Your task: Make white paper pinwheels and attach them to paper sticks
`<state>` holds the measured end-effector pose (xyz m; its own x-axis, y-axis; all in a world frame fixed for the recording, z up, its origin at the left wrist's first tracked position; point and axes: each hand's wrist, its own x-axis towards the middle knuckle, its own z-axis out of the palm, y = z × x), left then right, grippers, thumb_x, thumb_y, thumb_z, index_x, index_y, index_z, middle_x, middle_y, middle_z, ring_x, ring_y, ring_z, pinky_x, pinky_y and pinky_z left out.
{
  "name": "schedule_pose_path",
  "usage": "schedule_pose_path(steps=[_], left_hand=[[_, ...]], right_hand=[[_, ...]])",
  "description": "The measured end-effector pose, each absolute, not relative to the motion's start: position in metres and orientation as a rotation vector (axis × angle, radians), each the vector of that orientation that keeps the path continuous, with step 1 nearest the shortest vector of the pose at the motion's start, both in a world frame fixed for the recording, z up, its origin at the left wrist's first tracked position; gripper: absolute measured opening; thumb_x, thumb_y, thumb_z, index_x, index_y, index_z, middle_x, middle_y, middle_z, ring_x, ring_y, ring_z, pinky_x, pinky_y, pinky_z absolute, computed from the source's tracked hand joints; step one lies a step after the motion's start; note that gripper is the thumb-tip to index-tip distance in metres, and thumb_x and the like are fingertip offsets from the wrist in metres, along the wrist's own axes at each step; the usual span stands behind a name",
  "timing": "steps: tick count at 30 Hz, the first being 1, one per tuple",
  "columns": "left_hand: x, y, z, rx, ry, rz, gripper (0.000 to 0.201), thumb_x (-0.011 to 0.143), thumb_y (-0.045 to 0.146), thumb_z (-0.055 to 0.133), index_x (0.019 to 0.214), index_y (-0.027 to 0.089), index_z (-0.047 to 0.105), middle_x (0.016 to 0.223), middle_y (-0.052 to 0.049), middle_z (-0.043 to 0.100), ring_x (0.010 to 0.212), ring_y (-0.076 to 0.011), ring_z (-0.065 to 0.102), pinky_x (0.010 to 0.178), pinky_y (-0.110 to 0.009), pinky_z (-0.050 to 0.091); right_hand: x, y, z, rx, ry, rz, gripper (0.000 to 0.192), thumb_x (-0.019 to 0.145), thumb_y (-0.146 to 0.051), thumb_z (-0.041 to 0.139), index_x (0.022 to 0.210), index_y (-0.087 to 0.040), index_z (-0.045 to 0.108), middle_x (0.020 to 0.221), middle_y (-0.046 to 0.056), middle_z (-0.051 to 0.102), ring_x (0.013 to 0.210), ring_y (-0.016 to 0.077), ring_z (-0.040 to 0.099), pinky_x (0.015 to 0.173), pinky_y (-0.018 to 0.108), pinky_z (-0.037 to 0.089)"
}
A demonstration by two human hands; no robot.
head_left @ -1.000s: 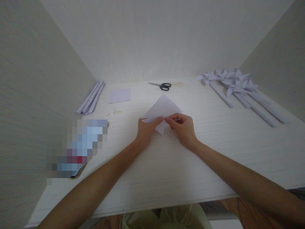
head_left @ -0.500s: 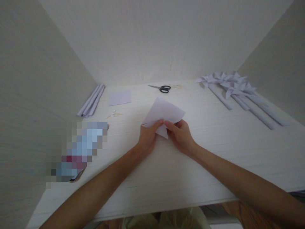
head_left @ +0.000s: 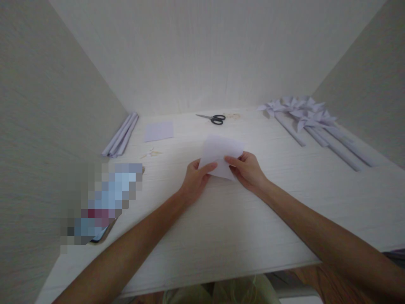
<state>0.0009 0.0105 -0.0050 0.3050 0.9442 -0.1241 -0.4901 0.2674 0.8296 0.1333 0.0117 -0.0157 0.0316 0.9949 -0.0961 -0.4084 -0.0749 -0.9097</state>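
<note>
A pale lilac square of paper (head_left: pixel 221 152) is held just above the white table (head_left: pixel 221 219) near its middle. My left hand (head_left: pixel 195 179) pinches the sheet's near left edge between thumb and fingers. My right hand (head_left: pixel 247 171) grips its near right edge, thumb on top. The sheet now sits with its edges roughly square to me, and the near part is covered by my fingers.
Black-handled scissors (head_left: pixel 214 118) lie at the back. A second paper square (head_left: pixel 159 130) and a bundle of rolled paper sticks (head_left: pixel 120 135) are at the back left. Several finished paper pinwheels (head_left: pixel 303 116) lie at the back right. A blurred-out object (head_left: pixel 104 198) sits at the left edge.
Both hands have turned the paper from a diamond position, corner pointing away, to a nearly square position. The hands moved slightly apart along its near edge.
</note>
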Motion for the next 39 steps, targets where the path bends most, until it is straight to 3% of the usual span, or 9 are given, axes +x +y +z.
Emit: schedule_pose_path(steps=[7, 13, 17, 20, 29, 39], left_hand=[[-0.014, 0.022, 0.001, 0.674, 0.637, 0.736, 0.019, 0.063, 0.025, 0.055, 0.073, 0.011, 0.061, 0.071, -0.007, 0.064, 0.071, -0.0178, 0.059, 0.070, -0.029, 0.044], [-0.017, 0.022, 0.003, 0.775, 0.662, 0.494, 0.019, 0.058, 0.026, 0.061, 0.067, 0.009, 0.061, 0.066, -0.006, 0.062, 0.063, -0.0135, 0.055, 0.066, -0.026, 0.043], [-0.018, 0.020, 0.002, 1.038, 0.773, 0.338, 0.016, 0.053, 0.021, 0.067, 0.058, 0.007, 0.061, 0.059, -0.004, 0.060, 0.055, -0.0101, 0.052, 0.057, -0.022, 0.039], [-0.018, 0.019, 0.002, 1.160, 0.838, 0.258, 0.020, 0.052, 0.024, 0.068, 0.063, 0.009, 0.064, 0.060, -0.003, 0.061, 0.052, -0.0108, 0.052, 0.052, -0.022, 0.038], [-0.009, 0.009, 0.008, 1.459, 1.043, 0.339, 0.013, 0.052, 0.024, 0.065, 0.058, 0.012, 0.064, 0.056, -0.004, 0.060, 0.051, -0.0153, 0.053, 0.045, -0.023, 0.035], [-0.008, 0.008, 0.006, 1.490, 1.078, 0.373, 0.012, 0.052, 0.023, 0.064, 0.059, 0.013, 0.065, 0.053, -0.003, 0.060, 0.048, -0.0141, 0.051, 0.042, -0.021, 0.034]], right_hand=[[0.177, 0.021, -0.005, -1.067, -1.109, 1.743, 0.013, 0.052, -0.014, 0.070, 0.063, -0.013, 0.064, 0.057, 0.000, 0.064, 0.053, 0.0096, 0.058, 0.054, 0.020, 0.045], [0.188, 0.017, 0.009, -1.078, -1.447, 2.031, 0.020, 0.056, -0.016, 0.067, 0.076, -0.012, 0.065, 0.065, 0.001, 0.067, 0.057, 0.0117, 0.061, 0.053, 0.021, 0.047], [0.183, 0.015, 0.014, -1.146, -1.628, 2.054, 0.017, 0.057, -0.015, 0.065, 0.073, -0.011, 0.064, 0.064, 0.000, 0.067, 0.052, 0.0096, 0.058, 0.049, 0.018, 0.044], [0.178, 0.013, 0.014, -1.208, -1.735, 2.013, 0.013, 0.057, -0.015, 0.064, 0.069, -0.010, 0.063, 0.064, 0.001, 0.066, 0.051, 0.0095, 0.058, 0.047, 0.018, 0.043], [0.175, 0.012, 0.009, -1.178, -1.741, 1.964, 0.008, 0.059, -0.016, 0.061, 0.065, -0.016, 0.065, 0.063, 0.001, 0.067, 0.049, 0.0116, 0.058, 0.044, 0.020, 0.042], [0.170, 0.011, 0.013, -1.221, -1.748, 1.929, 0.009, 0.057, -0.014, 0.061, 0.065, -0.015, 0.066, 0.060, 0.001, 0.067, 0.046, 0.0118, 0.057, 0.042, 0.020, 0.041]])
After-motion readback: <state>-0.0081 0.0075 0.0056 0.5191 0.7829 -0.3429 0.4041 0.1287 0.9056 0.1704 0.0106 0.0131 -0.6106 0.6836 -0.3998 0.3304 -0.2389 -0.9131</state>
